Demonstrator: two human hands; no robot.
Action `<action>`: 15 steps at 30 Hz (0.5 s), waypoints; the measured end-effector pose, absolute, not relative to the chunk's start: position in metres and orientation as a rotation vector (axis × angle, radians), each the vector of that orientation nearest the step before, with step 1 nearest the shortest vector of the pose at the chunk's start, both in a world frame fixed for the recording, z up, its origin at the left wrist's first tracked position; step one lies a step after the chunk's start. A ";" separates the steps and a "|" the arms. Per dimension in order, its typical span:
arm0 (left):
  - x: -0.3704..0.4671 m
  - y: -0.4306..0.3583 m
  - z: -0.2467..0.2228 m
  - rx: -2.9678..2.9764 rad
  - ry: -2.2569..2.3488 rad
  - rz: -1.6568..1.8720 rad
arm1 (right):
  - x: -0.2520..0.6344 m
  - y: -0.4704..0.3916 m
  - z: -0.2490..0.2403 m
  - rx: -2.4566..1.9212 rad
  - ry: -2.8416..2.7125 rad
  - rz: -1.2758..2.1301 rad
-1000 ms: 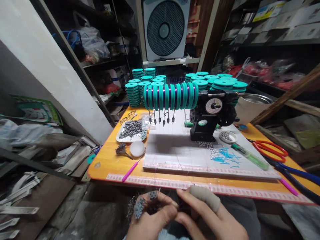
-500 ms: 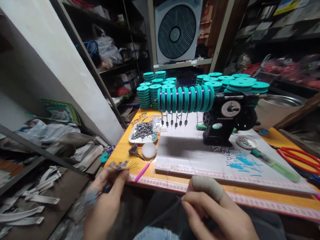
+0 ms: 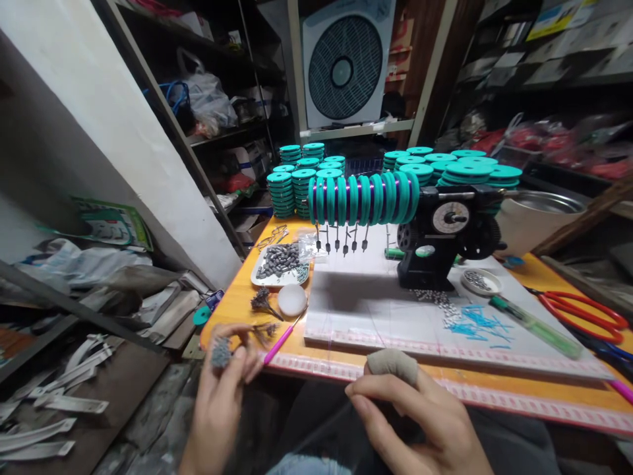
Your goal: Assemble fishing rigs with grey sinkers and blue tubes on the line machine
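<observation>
Work looks partway through from where I stand; no finish line to judge by. Done: a row of green spools (image 3: 363, 198) sits wound on the black winder (image 3: 428, 254), six dark weights (image 3: 345, 249) hanging below. More green stacks (image 3: 467, 173) stand behind, looks like a big batch.

Left, probably: loose grey pieces (image 3: 279, 260) in the white tray, blue bits (image 3: 477, 326) and silver beads (image 3: 438, 300) scattered on the board (image 3: 356, 316), none fitted that I can see.

Left hand (image 3: 222, 373), at the counter (image 3: 235, 293) edge: grey-blue cluster (image 3: 221, 354) lies against the curled fingers; can't tell if that grip is pinching it. Wiry bundle (image 3: 264, 332) is right by its fingertips, touching or not unclear. Right hand (image 3: 410, 415), covered finger included, hangs in front of the edge, thumb and forefinger pinched together; any fine line in that grip is too small to make out. Pink-handled tool (image 3: 279, 344) lies unused between the hands.
</observation>
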State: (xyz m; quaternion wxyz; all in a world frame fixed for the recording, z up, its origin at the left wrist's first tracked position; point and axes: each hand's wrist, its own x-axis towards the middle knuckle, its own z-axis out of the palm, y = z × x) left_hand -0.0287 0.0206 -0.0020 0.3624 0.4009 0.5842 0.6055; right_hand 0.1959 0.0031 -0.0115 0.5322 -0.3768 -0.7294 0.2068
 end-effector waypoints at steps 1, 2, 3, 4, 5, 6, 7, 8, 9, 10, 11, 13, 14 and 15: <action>-0.018 0.013 -0.002 0.965 1.371 1.523 | 0.196 0.004 -0.012 -0.876 -1.756 0.484; -0.007 0.007 -0.003 0.895 1.257 1.502 | 0.195 0.005 -0.012 -0.856 -1.770 0.480; 0.004 0.002 -0.004 0.831 1.186 1.484 | 0.194 0.006 -0.013 -0.842 -1.778 0.485; 0.014 -0.002 -0.005 0.785 1.146 1.446 | 0.193 0.007 -0.014 -0.834 -1.778 0.495; 0.023 -0.004 -0.007 0.763 1.118 1.400 | 0.192 0.008 -0.015 -0.831 -1.768 0.508; 0.030 -0.006 -0.009 0.748 1.101 1.345 | 0.191 0.009 -0.017 -0.832 -1.755 0.519; 0.035 -0.007 -0.011 0.746 1.091 1.282 | 0.190 0.009 -0.018 -0.840 -1.738 0.528; 0.039 -0.007 -0.013 0.751 1.084 1.221 | 0.190 0.010 -0.020 -0.851 -1.721 0.541; 0.042 -0.007 -0.015 0.760 1.081 1.163 | 0.190 0.010 -0.021 -0.866 -1.701 0.552; 0.043 -0.008 -0.015 0.771 1.083 1.110 | 0.190 0.010 -0.022 -0.883 -1.682 0.567; 0.044 -0.008 -0.016 0.791 1.097 1.065 | 0.191 0.010 -0.023 -0.898 -1.672 0.587; 0.046 -0.010 -0.015 0.862 1.153 1.022 | 0.194 0.010 -0.022 -0.905 -1.678 0.637; 0.046 -0.011 -0.015 0.912 1.189 1.025 | 0.195 0.009 -0.022 -0.900 -1.680 0.672; 0.047 -0.012 -0.015 0.969 1.230 1.045 | 0.196 0.009 -0.021 -0.896 -1.679 0.703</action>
